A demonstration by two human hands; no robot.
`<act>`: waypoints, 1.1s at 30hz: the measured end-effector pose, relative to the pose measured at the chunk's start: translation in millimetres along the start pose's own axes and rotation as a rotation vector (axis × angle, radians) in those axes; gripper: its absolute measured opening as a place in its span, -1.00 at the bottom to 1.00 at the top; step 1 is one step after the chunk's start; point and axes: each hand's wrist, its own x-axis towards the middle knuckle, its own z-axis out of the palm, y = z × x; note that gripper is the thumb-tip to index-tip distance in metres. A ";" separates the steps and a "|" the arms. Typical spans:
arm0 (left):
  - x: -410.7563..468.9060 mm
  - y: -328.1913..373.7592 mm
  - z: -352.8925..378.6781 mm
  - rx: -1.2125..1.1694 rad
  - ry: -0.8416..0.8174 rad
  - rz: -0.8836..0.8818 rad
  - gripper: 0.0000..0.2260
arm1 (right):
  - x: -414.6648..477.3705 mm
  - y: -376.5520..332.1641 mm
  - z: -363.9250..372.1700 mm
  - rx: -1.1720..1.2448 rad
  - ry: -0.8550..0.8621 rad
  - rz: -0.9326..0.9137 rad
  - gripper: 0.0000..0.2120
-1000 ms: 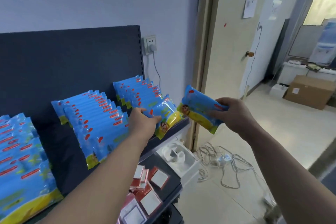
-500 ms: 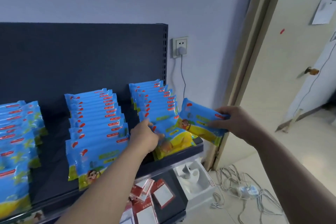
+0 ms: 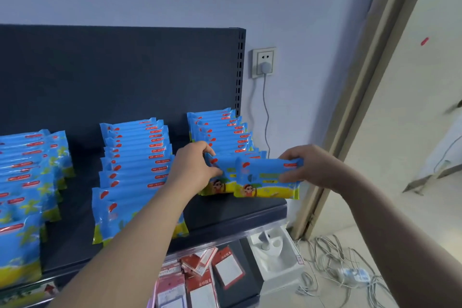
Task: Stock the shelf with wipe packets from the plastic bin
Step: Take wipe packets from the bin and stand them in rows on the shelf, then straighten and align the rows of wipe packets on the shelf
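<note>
Both hands have reached the shelf (image 3: 250, 212): left hand (image 3: 192, 170) pinches the row's front packet (image 3: 220, 182), right hand (image 3: 310, 167) grips a new packet (image 3: 266, 179) just ahead, nearly placed

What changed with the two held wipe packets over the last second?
The right hand brought its packet in from off the shelf's end to the front of the right-hand row. The left hand set its packet upright there. Both grips stayed; other rows unchanged.

I see a dark shelf (image 3: 237, 215) carrying three rows of blue wipe packets (image 3: 135, 157), standing upright. The leftmost row seems cut off by the frame.
</note>
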 end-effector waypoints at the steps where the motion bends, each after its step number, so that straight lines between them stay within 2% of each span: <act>1: 0.8 0.1 0.0 0.003 -0.008 0.003 -0.69 | 4.4 -1.7 4.9 -0.041 -0.020 -0.006 -0.75; 9: 3.0 -15.5 -9.7 -0.040 -0.187 0.012 -0.74 | 18.1 3.3 40.3 -0.035 0.010 0.029 -0.58; 16: -0.5 -18.6 -8.6 -0.022 -0.163 0.086 -0.79 | 3.3 -0.2 46.5 -0.020 0.051 0.014 -0.44; 19: -4.2 -17.3 -12.6 -0.006 -0.087 0.099 -0.79 | -3.6 1.7 47.5 0.017 0.102 0.021 -0.35; 21: -10.3 -13.5 -14.5 0.019 -0.001 0.136 -0.78 | -9.3 -0.6 48.8 0.006 0.168 0.011 -0.36; 24: -24.3 -7.2 -12.7 0.041 0.058 0.240 -0.74 | -23.3 -11.0 51.5 -0.059 0.288 -0.028 -0.47; 27: -39.0 -6.6 -8.5 0.038 0.040 0.305 -0.70 | -40.8 -22.5 58.3 -0.147 0.381 -0.071 -0.57; 33: -64.3 -14.5 -13.1 0.056 -0.077 0.450 -0.67 | -83.8 -43.5 87.2 -0.198 0.471 -0.024 -0.57</act>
